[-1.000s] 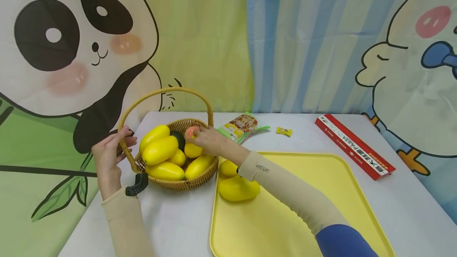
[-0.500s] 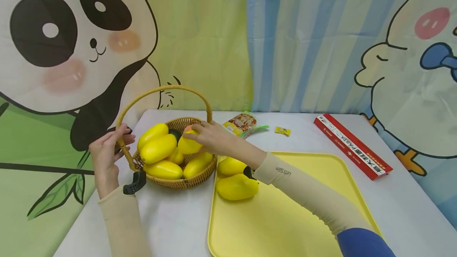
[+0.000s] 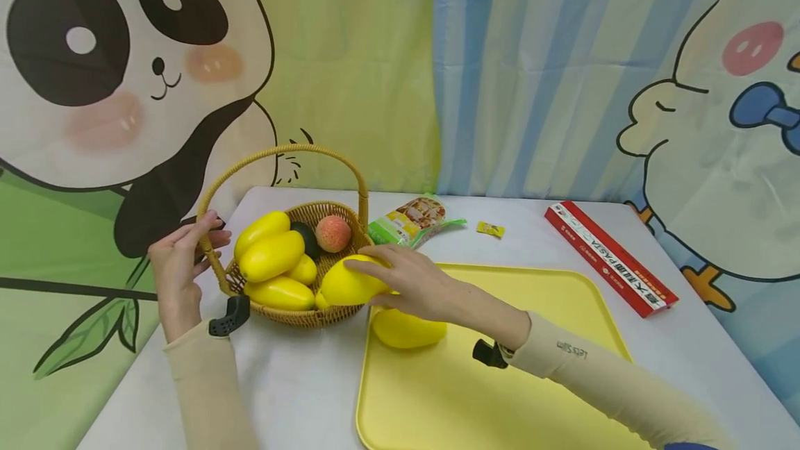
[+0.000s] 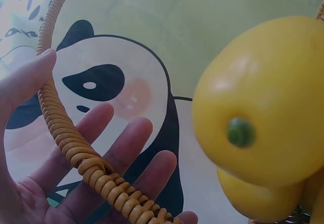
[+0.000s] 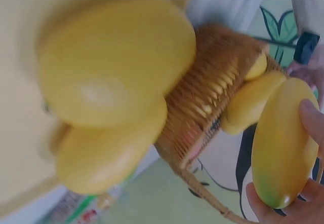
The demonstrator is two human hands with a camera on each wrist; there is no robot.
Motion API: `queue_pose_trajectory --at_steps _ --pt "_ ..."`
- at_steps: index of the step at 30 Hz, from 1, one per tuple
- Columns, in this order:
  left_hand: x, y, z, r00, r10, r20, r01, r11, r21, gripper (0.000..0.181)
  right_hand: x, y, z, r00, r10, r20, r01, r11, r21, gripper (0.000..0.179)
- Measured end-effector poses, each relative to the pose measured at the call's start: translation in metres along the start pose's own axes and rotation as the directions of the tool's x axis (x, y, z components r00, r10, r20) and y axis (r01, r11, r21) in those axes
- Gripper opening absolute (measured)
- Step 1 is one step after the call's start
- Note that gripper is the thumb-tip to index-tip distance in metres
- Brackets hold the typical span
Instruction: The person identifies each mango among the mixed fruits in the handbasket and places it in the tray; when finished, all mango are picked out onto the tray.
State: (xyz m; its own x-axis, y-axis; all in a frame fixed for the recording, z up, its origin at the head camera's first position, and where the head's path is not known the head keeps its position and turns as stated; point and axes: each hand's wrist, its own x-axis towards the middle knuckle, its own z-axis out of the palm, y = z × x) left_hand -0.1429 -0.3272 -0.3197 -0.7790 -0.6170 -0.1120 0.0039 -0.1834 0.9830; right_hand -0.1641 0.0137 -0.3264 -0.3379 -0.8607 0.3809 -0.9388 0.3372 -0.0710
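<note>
My right hand (image 3: 415,283) grips a yellow mango (image 3: 350,283) over the right front rim of the wicker basket (image 3: 300,319). The right wrist view shows the mango's greenish end, with thumb and fingers around it. At the basket's left side my left hand (image 3: 175,266) touches the arched handle (image 4: 66,133); its fingers are loosely extended behind the handle, the thumb against it. Inside the basket lie several yellow fruits (image 3: 271,255), a peach (image 3: 333,233) and a dark green fruit (image 3: 305,238). Two mangoes (image 5: 116,62) lie on the yellow tray (image 3: 500,394), one largely hidden in the head view.
Behind the tray lie a green-edged food packet (image 3: 409,221) and a small yellow wrapped packet (image 3: 490,229). A long red pasta box (image 3: 609,255) rests at the right. The curtain (image 3: 356,75) with cartoon figures hangs along the table's back.
My right hand has lifted the mango from among the basket fruits and moved it right and toward me, uncovering the peach. My left hand stays at the handle.
</note>
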Motion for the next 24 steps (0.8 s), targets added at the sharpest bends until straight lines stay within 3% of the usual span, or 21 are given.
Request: queue_pose_trajectory --at_steps 7,12,17,24 --pt "-0.001 0.0 0.003 1.0 0.016 -0.003 -0.016 1.0 0.001 0.033 -0.047 -0.024 0.011 0.997 0.053 -0.064 -0.049 0.997 0.053 0.066" --pt "-0.002 0.002 0.003 1.0 0.017 -0.01 -0.017 1.0 0.001 0.035 -0.072 -0.037 0.02 0.997 0.073 -0.023 -0.071 0.996 0.053 0.069" --pt "-0.003 0.001 0.003 1.0 0.008 -0.011 -0.009 1.0 -0.013 0.034 -0.089 -0.042 0.029 0.994 0.101 0.045 -0.104 0.992 0.072 0.069" --pt "-0.003 0.0 0.002 1.0 0.009 -0.014 -0.009 1.0 -0.013 0.03 -0.101 -0.044 0.042 0.992 0.116 0.042 -0.12 0.988 0.094 0.068"
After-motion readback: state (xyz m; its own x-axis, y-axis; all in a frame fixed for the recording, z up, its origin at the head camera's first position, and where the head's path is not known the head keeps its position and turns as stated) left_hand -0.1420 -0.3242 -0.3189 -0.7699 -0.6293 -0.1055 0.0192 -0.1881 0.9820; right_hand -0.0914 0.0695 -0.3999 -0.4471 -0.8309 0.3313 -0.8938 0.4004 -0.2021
